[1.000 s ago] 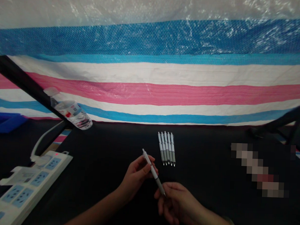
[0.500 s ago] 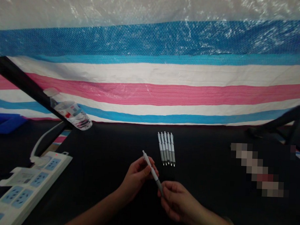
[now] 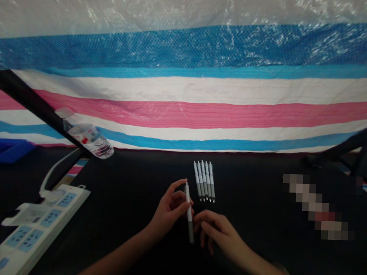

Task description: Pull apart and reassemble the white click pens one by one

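Pinched by the left hand (image 3: 169, 208): one pen (image 3: 189, 215) — right hand (image 3: 220, 230), fingers parted, beside it — five white-and-grey pens (image 3: 204, 180) beyond

A black tabletop (image 3: 251, 184) is backed by a plastic sheet (image 3: 185, 89) striped in white, blue and pink. At left, a clear bottle (image 3: 102, 146), a corded white power strip (image 3: 39, 228) and a blue tray (image 3: 10, 150) are seen; at right, a diagonal patch (image 3: 315, 207) is pixelated.

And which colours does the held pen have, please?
The held pen is white above and grey below, best seen in the head view.
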{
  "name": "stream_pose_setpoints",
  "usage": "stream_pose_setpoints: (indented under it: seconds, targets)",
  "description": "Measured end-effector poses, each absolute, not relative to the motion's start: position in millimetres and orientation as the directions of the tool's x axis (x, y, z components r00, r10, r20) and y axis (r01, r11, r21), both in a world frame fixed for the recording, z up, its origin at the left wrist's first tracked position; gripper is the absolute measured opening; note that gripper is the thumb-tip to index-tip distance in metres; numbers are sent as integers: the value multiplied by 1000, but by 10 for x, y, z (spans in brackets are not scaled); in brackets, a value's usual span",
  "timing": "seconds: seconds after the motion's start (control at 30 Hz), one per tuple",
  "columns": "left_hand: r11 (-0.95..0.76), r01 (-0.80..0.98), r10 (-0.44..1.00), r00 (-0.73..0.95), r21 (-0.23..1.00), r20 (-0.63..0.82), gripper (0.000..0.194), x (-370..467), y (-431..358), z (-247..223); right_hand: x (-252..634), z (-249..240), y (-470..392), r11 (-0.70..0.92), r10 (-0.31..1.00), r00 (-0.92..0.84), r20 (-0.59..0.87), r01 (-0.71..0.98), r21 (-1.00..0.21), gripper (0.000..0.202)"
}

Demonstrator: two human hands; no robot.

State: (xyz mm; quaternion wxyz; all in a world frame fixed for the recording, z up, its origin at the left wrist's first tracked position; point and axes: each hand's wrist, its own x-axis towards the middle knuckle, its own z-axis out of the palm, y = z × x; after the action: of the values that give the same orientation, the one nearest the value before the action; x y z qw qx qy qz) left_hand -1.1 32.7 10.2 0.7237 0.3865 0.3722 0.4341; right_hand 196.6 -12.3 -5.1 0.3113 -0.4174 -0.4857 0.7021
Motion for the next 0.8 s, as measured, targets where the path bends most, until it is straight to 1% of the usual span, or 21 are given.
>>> stream_pose_setpoints:
  seconds: [0.1, 0.17, 0.37, 0.57, 0.7, 0.8]
  targets:
    - [311, -316, 917, 347, 896, -196, 54, -6, 332, 94, 1974, -81, -101, -369, 833, -462, -306, -49, -928, 40]
    - [313, -313, 922, 327, 897, -207, 52, -1, 334, 96, 1979, -108, -96, -376, 833, -460, -307, -64, -924, 40]
    - [310, -320, 935, 273, 895, -226, 57, 8, 345, 130, 1987, -127, -96, -393, 829, -456, -323, -66, -917, 38]
    - [298, -327, 945, 232, 897, -230, 54, -9, 369, 97, 1968, -85, -96, -391, 833, -447, -326, -60, -919, 33]
    - [292, -348, 951, 203, 891, -232, 64, -19, 383, 90, 1962, -91, -98, -375, 844, -439, -310, -68, -924, 34]
    - [285, -350, 953, 203, 892, -225, 59, -27, 392, 94, 1965, -97, -98, -374, 841, -446, -306, -71, -925, 35]
